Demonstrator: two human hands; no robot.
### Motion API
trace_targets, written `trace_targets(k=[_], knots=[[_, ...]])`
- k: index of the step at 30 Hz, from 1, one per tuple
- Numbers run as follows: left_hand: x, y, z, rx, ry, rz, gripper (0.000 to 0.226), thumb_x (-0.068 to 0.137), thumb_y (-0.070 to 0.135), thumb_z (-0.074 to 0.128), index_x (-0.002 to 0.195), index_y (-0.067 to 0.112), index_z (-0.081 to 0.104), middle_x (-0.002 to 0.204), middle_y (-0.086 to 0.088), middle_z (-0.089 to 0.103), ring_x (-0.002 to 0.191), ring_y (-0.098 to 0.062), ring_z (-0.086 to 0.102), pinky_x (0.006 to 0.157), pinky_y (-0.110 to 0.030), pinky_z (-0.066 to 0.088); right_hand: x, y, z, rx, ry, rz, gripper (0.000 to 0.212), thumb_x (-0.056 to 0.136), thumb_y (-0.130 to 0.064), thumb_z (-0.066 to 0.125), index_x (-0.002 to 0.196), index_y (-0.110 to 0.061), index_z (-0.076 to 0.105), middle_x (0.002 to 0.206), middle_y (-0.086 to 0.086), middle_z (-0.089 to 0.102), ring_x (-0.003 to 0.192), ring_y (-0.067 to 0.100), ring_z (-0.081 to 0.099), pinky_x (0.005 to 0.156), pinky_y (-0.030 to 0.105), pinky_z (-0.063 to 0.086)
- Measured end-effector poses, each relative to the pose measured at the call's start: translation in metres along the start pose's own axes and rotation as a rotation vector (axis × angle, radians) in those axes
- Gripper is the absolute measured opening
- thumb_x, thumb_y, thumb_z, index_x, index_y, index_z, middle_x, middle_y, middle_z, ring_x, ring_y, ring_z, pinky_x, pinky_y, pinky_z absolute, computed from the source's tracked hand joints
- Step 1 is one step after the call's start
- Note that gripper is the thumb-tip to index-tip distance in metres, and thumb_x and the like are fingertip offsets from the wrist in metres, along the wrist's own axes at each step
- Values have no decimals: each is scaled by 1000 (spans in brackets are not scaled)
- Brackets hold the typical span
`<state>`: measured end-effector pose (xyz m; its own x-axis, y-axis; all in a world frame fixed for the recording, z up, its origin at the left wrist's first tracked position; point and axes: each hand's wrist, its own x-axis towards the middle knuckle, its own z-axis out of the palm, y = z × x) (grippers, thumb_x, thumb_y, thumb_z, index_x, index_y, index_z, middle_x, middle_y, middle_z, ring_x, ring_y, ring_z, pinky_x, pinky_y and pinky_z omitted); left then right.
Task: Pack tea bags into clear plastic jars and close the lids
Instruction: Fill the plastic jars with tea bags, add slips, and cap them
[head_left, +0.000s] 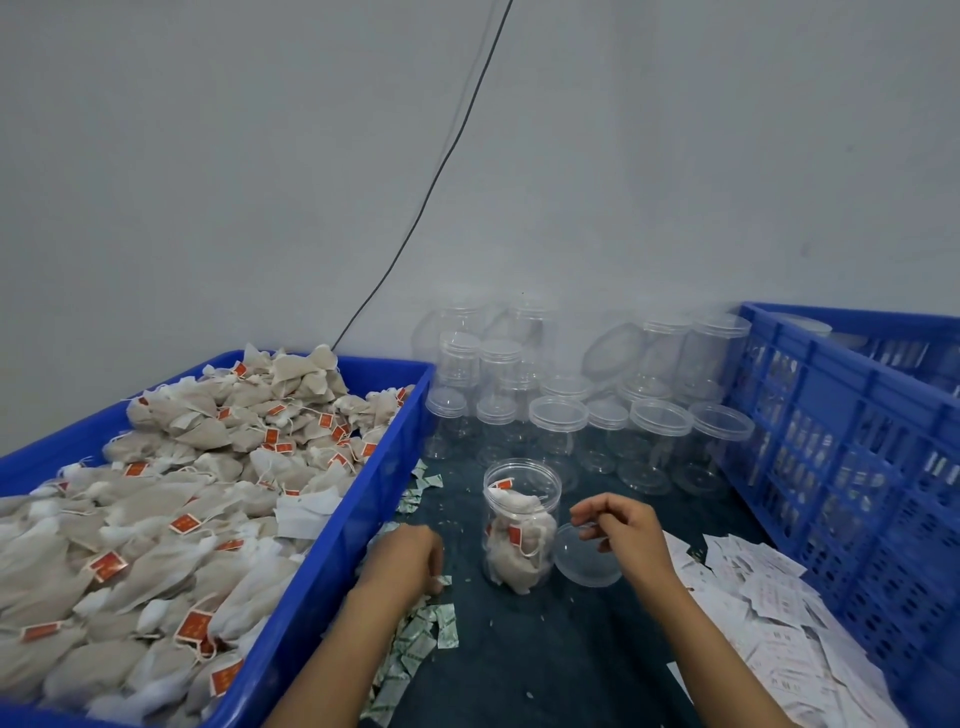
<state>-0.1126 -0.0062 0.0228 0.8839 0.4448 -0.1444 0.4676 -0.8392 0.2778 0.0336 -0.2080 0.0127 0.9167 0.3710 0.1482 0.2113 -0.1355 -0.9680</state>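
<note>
An open clear jar (522, 525) stands on the dark table, partly filled with tea bags with red tags. My right hand (623, 535) is just right of it and pinches the rim of a clear lid (587, 564), which hangs tilted beside the jar. My left hand (410, 556) is left of the jar, its fingers curled down on a small green-and-white packet (441, 580) at the edge of a strip of such packets. A blue tray (332, 566) on the left is heaped with loose tea bags (171, 499).
Several empty lidded jars (558, 421) crowd the back of the table against the wall. A blue slatted crate (841, 467) holding more jars stands at the right. White paper slips (774, 608) lie in front of it. A black cable (415, 218) runs down the wall.
</note>
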Motion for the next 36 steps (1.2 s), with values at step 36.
trace_targets(k=[36], knots=[[37,86,-31,-135,566,306,14,93,19,58,97,24,70,99,9,70,89,-9,61,79,-27,50,42,53,-72,-1164,-50,11,13,92,-19,54,102,-14,61,117,6,58,107,25,57,83,31,44]])
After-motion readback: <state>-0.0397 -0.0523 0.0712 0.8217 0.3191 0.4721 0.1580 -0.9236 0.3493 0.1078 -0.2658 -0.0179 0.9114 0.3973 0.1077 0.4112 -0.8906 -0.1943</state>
